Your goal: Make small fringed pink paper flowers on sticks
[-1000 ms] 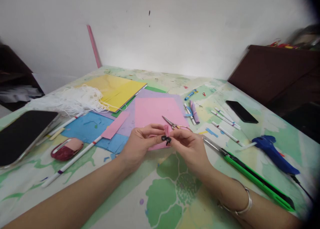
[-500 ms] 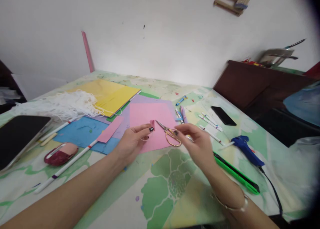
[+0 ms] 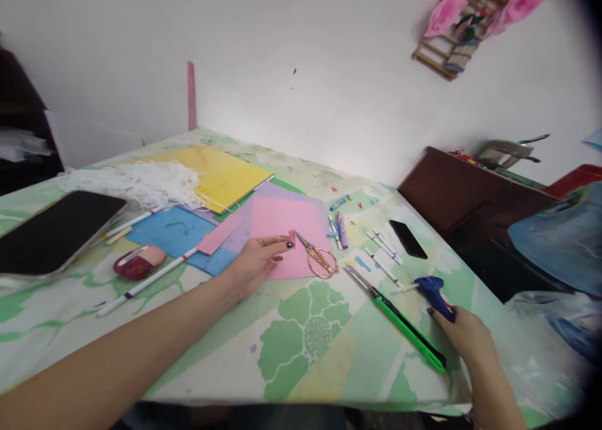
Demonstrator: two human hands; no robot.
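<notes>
Between thumb and fingers, my left hand [image 3: 251,264] pinches a small folded piece of pink paper [image 3: 292,237] above a flat pink sheet [image 3: 273,214]. Gold-handled scissors [image 3: 322,262] lie on the right edge of that sheet, their tips near the folded piece. At the right of the table my right hand [image 3: 470,339] is closed around the handle of a blue hot glue gun [image 3: 435,294], its nozzle pointing left. Some of the right fingers are hidden behind the handle. Left of this hand lies a green utility knife [image 3: 407,326] with its blade out.
White yarn [image 3: 150,182], yellow sheets [image 3: 226,176], blue sheets [image 3: 164,229] and a tablet [image 3: 56,232] cover the left side. A red-and-pink case [image 3: 139,262] sits near a white stick [image 3: 150,283]. White sticks [image 3: 383,267] and a black phone [image 3: 407,239] lie at right.
My right hand has left the scissors, which now lie on the pink sheet, and moved right to the glue gun. My left hand still holds the folded pink paper. The view has shifted.
</notes>
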